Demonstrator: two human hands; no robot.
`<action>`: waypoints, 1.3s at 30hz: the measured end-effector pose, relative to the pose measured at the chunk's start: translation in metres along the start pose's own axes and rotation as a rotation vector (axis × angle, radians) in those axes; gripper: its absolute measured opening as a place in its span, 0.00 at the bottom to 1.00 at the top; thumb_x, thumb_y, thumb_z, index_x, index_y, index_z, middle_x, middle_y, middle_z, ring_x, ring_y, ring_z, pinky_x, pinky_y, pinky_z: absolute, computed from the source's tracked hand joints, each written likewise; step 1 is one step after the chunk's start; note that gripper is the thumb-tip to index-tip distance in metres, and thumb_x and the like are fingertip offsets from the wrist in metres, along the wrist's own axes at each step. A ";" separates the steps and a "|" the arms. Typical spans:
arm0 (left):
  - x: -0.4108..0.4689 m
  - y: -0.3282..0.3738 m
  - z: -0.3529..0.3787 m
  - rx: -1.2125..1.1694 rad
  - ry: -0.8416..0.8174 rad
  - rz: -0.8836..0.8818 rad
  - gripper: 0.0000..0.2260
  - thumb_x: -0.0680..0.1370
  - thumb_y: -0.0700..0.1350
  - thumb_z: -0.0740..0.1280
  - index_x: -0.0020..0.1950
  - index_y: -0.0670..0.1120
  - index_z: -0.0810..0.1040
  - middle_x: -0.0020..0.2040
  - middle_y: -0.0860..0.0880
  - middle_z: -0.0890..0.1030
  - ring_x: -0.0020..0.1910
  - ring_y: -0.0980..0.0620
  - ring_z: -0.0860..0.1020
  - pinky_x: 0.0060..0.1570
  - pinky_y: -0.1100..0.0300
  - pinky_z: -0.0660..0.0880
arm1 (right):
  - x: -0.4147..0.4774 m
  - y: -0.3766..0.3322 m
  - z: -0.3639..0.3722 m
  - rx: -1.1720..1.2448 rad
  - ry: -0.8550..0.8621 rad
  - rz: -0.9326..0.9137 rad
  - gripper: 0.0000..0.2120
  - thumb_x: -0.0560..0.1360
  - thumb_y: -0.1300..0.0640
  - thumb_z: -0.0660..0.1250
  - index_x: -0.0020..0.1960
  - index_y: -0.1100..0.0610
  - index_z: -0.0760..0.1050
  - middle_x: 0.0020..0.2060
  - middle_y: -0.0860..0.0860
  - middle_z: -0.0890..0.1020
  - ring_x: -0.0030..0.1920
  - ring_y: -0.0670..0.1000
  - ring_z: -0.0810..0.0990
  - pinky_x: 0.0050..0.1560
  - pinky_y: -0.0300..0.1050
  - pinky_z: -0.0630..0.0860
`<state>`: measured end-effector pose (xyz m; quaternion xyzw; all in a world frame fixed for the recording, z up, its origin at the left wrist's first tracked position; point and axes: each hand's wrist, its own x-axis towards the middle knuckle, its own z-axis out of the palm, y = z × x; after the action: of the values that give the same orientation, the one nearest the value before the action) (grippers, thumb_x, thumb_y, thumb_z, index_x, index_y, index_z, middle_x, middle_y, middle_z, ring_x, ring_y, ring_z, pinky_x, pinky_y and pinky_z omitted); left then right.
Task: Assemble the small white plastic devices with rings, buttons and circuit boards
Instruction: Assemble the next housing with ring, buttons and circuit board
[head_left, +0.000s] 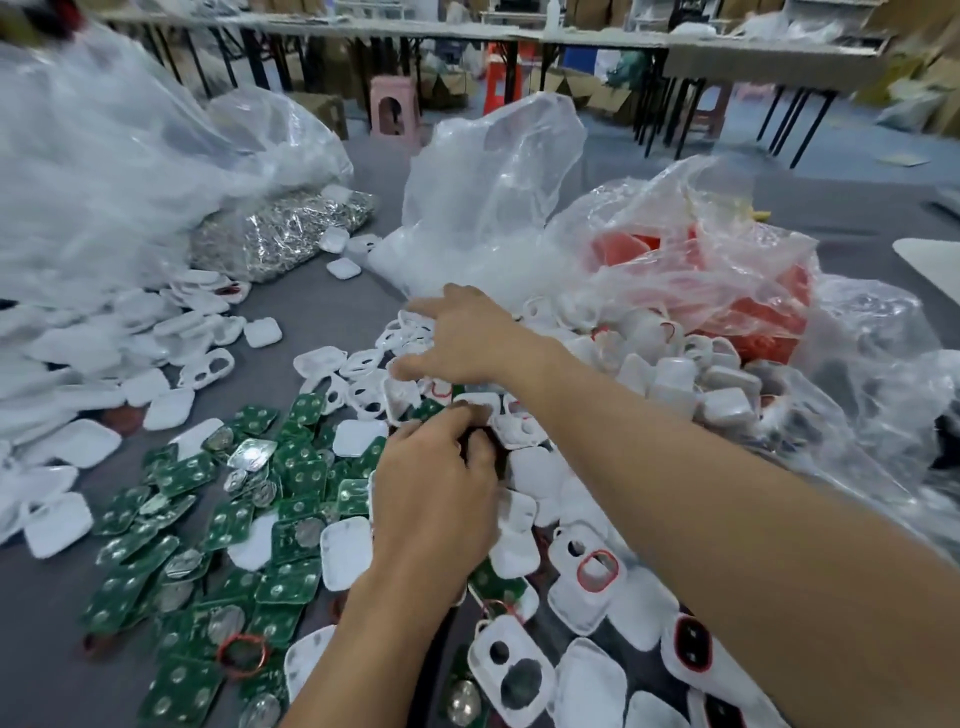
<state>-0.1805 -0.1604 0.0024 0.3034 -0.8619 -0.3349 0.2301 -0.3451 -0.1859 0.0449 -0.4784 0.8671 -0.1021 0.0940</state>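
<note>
My left hand (434, 483) sits mid-table with its fingers closed around a small white plastic shell (478, 402) and something dark under it. My right hand (462, 338) reaches further out, palm down and fingers spread, over a heap of white frames with holes (363, 364); whether it holds anything I cannot tell. Green circuit boards (291, 577) with round metal contacts lie scattered to the left of my left hand. A red wire ring (243, 656) rests among them. White covers (519, 551) and red-ringed shells (597, 571) lie under my right forearm.
A grey table (311, 306) carries piles of white covers (67, 415) at left, a bag of silvery metal parts (280, 234), clear plastic bags (493, 182), and a bag with red parts (727, 280) at right. A pink stool (393, 111) and benches stand behind.
</note>
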 end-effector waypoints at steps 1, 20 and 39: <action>0.000 0.000 0.000 0.013 0.031 0.002 0.15 0.79 0.44 0.63 0.60 0.58 0.83 0.45 0.64 0.76 0.58 0.49 0.77 0.55 0.57 0.71 | 0.004 -0.003 0.005 -0.053 -0.024 -0.004 0.40 0.71 0.30 0.68 0.79 0.43 0.64 0.78 0.58 0.62 0.78 0.60 0.59 0.76 0.56 0.59; -0.007 0.011 -0.008 -0.087 0.129 -0.130 0.13 0.77 0.43 0.65 0.52 0.56 0.88 0.39 0.57 0.82 0.42 0.51 0.80 0.48 0.56 0.76 | -0.140 0.061 -0.031 0.343 0.479 0.195 0.13 0.77 0.63 0.73 0.58 0.49 0.85 0.43 0.46 0.85 0.36 0.42 0.81 0.43 0.39 0.80; -0.049 0.040 0.021 0.016 -0.204 0.610 0.12 0.73 0.39 0.77 0.53 0.52 0.89 0.56 0.56 0.86 0.58 0.56 0.82 0.63 0.68 0.67 | -0.255 0.076 0.006 0.471 0.788 0.486 0.05 0.75 0.58 0.73 0.45 0.50 0.87 0.27 0.41 0.81 0.26 0.40 0.78 0.26 0.30 0.70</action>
<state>-0.1729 -0.0943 0.0081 -0.0025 -0.9344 -0.2722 0.2298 -0.2713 0.0698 0.0355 -0.1541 0.8763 -0.4421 -0.1137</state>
